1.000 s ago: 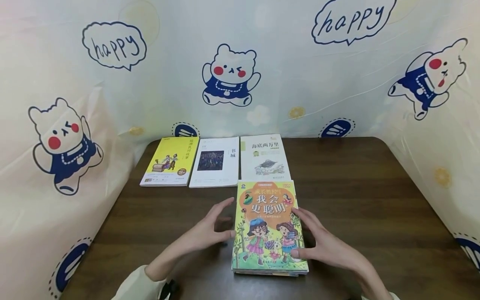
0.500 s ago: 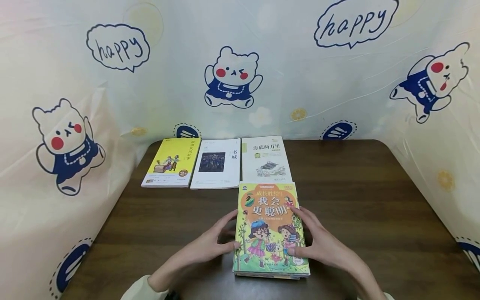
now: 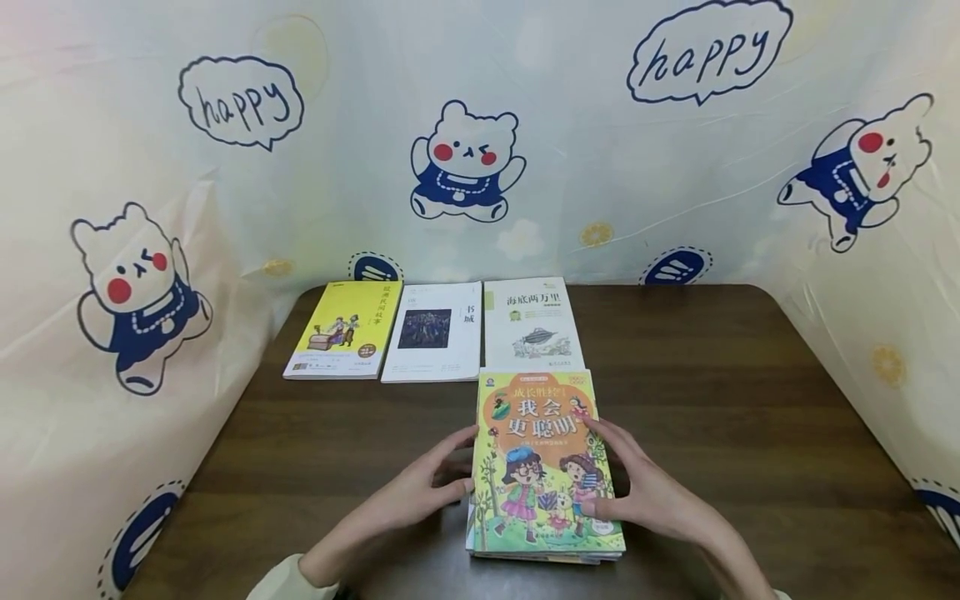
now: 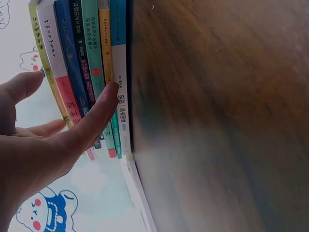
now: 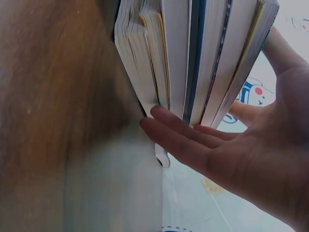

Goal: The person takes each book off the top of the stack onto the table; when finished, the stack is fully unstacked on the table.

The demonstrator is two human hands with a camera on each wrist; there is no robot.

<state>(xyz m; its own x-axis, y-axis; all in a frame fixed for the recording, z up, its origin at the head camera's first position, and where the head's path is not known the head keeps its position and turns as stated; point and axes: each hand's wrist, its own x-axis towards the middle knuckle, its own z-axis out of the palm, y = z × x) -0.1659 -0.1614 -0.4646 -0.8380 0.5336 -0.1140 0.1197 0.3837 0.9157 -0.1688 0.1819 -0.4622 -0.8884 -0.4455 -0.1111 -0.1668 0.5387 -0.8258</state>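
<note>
A stack of several books (image 4: 91,36) lies on the table, topped by a yellow-green children's book (image 3: 538,492) with an orange title patch. My left hand (image 3: 420,487) is at the stack's left side, its fingers stretched along the coloured spines in the left wrist view. On the other side, my right hand (image 3: 648,492) has its thumb over the top cover. Its fingers (image 5: 186,145) reach down along the page edges, almost straight, in the right wrist view. Lower books peek out slightly on the left beneath the top one.
Behind the stack lie a yellow book (image 3: 347,329), a white book with a dark picture (image 3: 433,358) and a white book with a ship drawing (image 3: 534,321), side by side. A bear-printed curtain (image 3: 585,167) surrounds the brown table (image 3: 720,400) at the back and sides.
My left hand has come in against the stack and a little towards me. The top book has shifted slightly right over those beneath. The right hand has hardly moved.
</note>
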